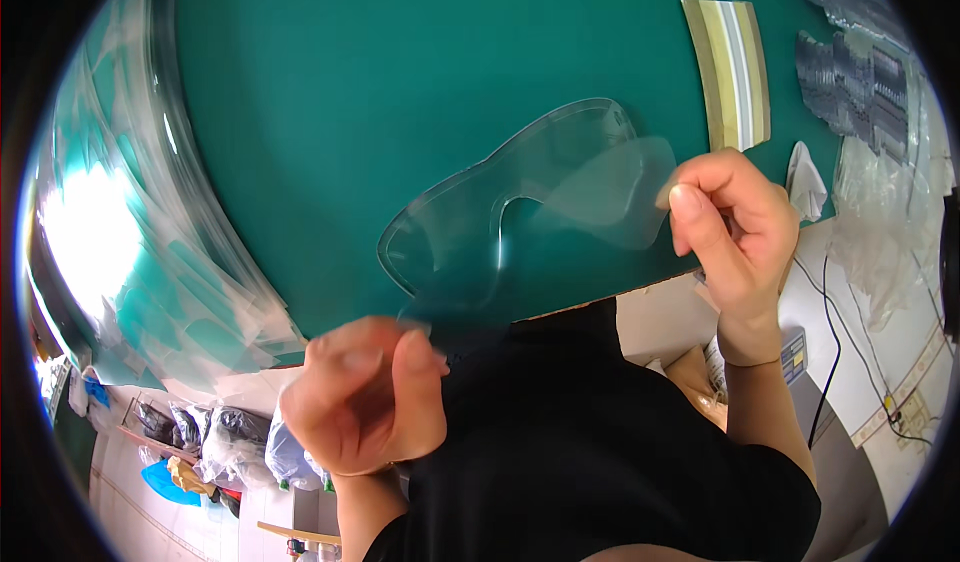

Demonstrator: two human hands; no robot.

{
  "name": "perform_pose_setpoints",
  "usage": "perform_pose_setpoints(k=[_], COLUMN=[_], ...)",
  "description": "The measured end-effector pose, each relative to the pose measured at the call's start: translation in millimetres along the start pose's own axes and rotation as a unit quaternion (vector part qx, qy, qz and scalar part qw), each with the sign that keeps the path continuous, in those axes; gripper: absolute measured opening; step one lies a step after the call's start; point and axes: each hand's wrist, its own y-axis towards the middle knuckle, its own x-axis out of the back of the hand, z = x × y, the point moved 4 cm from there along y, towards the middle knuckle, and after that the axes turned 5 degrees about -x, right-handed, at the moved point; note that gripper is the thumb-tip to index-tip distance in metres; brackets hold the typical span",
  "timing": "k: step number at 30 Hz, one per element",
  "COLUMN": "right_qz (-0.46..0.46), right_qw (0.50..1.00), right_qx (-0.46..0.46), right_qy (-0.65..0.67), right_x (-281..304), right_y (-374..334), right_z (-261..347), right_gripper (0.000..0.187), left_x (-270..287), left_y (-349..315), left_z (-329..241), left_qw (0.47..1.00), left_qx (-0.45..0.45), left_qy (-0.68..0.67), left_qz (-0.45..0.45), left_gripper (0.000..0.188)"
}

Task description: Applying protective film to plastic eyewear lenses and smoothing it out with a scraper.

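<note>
A clear goggle lens [450, 207] with a rounded nose notch is over the green table, near its front edge. Overlapping its right end is a thin, hazy clear film [605, 197], blurred in places. My right hand [735, 222] pinches the film's right edge between thumb and fingers. Lower left, my left hand [365, 392] is closed in a pinch at a clear corner by the lens's lower end. Motion blurs it, and whether that corner is film or lens I cannot tell. Whether the lens rests on the table is also unclear.
A large pile of clear curved plastic pieces [210, 272] covers the left of the green table [350, 52]. A striped yellow-grey curved strip [740, 77], stacked dark-looking clear pieces [850, 82], a crumpled white cloth [806, 182] and clear plastic bags [870, 232] are at the right.
</note>
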Motion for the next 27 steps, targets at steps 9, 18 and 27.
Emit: perform_pose_setpoints(k=[9, 18, 27], right_qz=[-0.004, 0.007, 0.004], right_qw=[0.999, 0.998, 0.998], right_qx=[-0.034, -0.059, -0.063], right_qy=[-0.003, 0.000, 0.003], right_x=[-8.5, -8.0, -10.9], right_y=[10.3, 11.8, 12.7], right_z=[-1.7, -3.1, -1.1], right_gripper=[0.014, 0.014, 0.014], left_x=[-8.6, -10.0, -9.8], left_y=[8.0, 10.4, 12.3], left_z=[9.6, 9.3, 8.8], left_qw=[0.997, 0.992, 0.992], left_qx=[0.042, 0.085, 0.081], left_qy=[0.043, 0.063, 0.075], left_qz=[-0.057, -0.067, -0.068], left_gripper=[0.042, 0.045, 0.047])
